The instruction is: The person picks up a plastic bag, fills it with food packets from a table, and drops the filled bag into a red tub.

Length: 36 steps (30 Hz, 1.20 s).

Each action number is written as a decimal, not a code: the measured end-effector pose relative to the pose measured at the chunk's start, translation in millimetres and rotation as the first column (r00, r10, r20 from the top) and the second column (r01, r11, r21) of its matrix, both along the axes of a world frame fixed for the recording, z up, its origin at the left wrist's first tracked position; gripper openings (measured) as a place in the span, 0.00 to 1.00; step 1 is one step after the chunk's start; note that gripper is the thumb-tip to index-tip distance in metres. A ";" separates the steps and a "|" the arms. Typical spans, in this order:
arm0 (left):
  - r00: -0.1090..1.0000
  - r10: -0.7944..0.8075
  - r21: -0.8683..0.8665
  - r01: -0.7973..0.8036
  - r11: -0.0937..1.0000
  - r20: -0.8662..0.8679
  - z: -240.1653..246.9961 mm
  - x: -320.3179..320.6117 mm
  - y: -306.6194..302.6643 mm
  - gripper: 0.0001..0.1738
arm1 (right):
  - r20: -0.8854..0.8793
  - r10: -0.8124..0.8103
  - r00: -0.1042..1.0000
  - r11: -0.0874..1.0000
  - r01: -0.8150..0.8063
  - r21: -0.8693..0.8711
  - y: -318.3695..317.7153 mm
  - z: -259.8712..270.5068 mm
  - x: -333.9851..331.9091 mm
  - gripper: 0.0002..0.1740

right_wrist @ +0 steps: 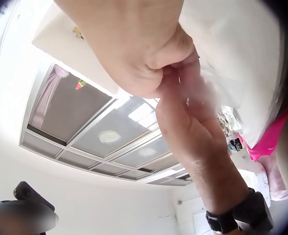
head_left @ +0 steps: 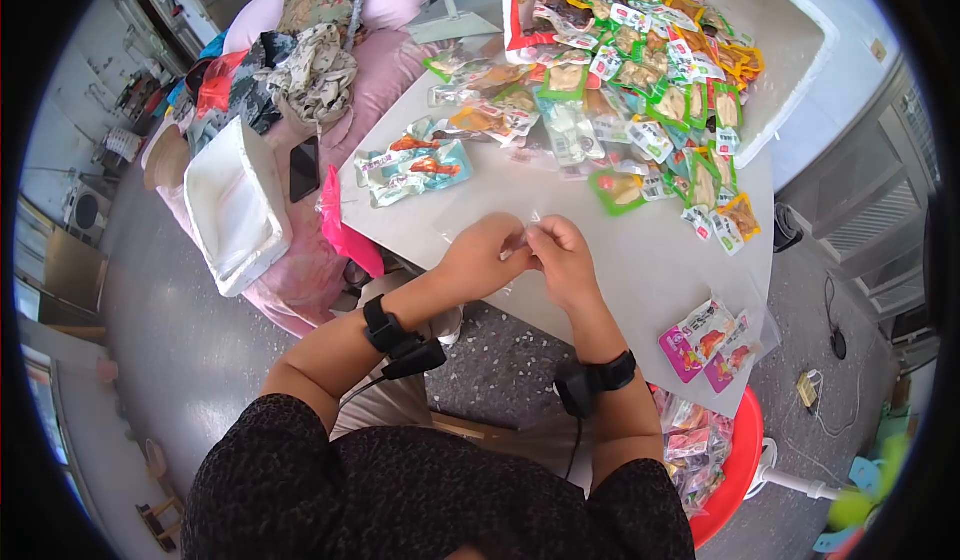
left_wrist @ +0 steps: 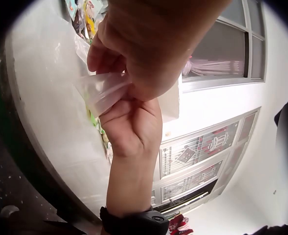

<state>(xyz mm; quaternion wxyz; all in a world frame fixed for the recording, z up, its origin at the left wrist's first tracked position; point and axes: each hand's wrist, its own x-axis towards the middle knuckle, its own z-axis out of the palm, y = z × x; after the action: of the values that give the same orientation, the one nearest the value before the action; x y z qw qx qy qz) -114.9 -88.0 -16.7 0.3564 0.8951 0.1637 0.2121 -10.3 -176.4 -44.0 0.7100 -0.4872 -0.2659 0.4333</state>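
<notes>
A clear plastic bag [left_wrist: 103, 91] is pinched between both hands above the near edge of the table. The left hand [head_left: 487, 252] curls its fingers round one side of it; the right hand [head_left: 567, 260] meets it from the other side, thumb and fingers together. In the left wrist view the left hand [left_wrist: 144, 46] covers part of the film and the right hand [left_wrist: 131, 127] lies just below. In the right wrist view the right hand [right_wrist: 149, 54] and left hand [right_wrist: 190, 127] touch, and the fingertips are partly hidden and blurred.
A white foam box [head_left: 800, 20] of colourful food packets tips onto the table [head_left: 640, 270]. Blue packets [head_left: 415, 168] lie at the left, pink packets [head_left: 708, 340] at the right. A red basin [head_left: 745, 460] stands below the right edge; an empty foam box [head_left: 240, 210] sits left.
</notes>
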 end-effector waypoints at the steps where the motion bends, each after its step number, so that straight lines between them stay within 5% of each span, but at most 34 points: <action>1: 1.000 -0.014 0.070 0.013 0.997 0.014 0.7 0.0 -2.6 0.09 | 0.032 -0.005 0.999 1.000 0.005 -0.004 -1.1 -0.1 0.0 0.07; 7: 0.999 -0.042 0.061 0.040 0.997 0.018 7.7 0.9 -11.6 0.05 | 0.315 -0.142 0.938 0.989 0.124 0.076 -12.1 7.8 -3.0 0.06; 10: 0.995 -0.043 -0.206 0.061 0.977 0.093 14.2 2.0 -14.1 0.05 | 0.412 -0.268 0.871 0.961 0.212 0.177 -17.3 13.0 -4.2 0.06; 13: 0.984 -0.056 -0.761 0.165 0.627 0.167 24.5 4.3 -14.1 0.05 | 0.533 -0.336 0.777 0.942 0.268 0.204 -26.9 25.2 -3.7 0.06; 16: 0.982 -0.141 -0.695 0.186 0.694 0.122 22.0 6.0 -8.3 0.06 | 0.713 -0.379 0.590 0.923 0.297 0.246 -37.8 47.3 -5.9 0.05; 18: 0.975 -0.154 -0.482 0.212 0.850 0.157 27.0 9.2 -22.9 0.05 | 0.849 -0.386 0.361 0.913 0.281 0.296 -45.6 61.9 -6.4 0.04; 19: 0.971 -0.165 -0.361 0.218 0.907 0.173 30.7 13.0 -30.2 0.05 | 0.857 -0.391 0.336 0.910 0.278 0.306 -51.3 71.5 -8.3 0.04; 22: 0.904 -0.271 -0.533 0.416 0.737 0.331 34.5 29.9 -43.2 0.08 | 0.868 -0.409 0.283 0.896 0.305 0.323 -64.5 89.0 -11.6 0.04; 25: 0.913 -0.326 -0.796 0.381 0.470 0.244 39.3 43.9 -43.4 0.10 | 0.876 -0.401 0.269 0.875 0.397 0.279 -72.6 88.4 3.1 0.03; 28: 0.851 -0.525 -0.864 0.250 0.437 -0.019 19.3 59.6 -27.7 0.13 | 0.907 -0.243 0.345 0.882 0.468 0.059 -66.5 77.5 26.4 0.03; 31: 0.864 -0.494 -0.858 0.179 0.481 -0.096 0.9 74.0 -3.9 0.15 | 0.940 -0.138 0.312 0.863 0.504 -0.040 -52.2 44.0 48.7 0.04; 33: 0.926 -0.359 -0.768 0.146 0.623 -0.114 -9.9 90.5 20.2 0.19 | 0.939 -0.136 0.316 0.864 0.502 -0.044 -50.6 36.0 53.5 0.04; 35: 0.959 -0.239 -0.173 0.212 0.962 -0.154 -20.8 108.5 42.3 0.20 | 0.935 -0.122 0.333 0.862 0.502 -0.066 -49.7 32.1 56.4 0.04; 36: 0.975 -0.175 0.177 0.198 0.964 -0.137 -23.8 114.5 49.4 0.21 | 0.931 -0.113 0.348 0.860 0.504 -0.084 -49.1 30.9 57.8 0.04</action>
<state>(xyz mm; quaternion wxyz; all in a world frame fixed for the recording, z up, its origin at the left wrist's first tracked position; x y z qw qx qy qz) -0.4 -38.6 -40.5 0.2776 0.9475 0.0788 0.1376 47.5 -225.5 -13.1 0.4205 -0.8033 -0.4218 -0.0031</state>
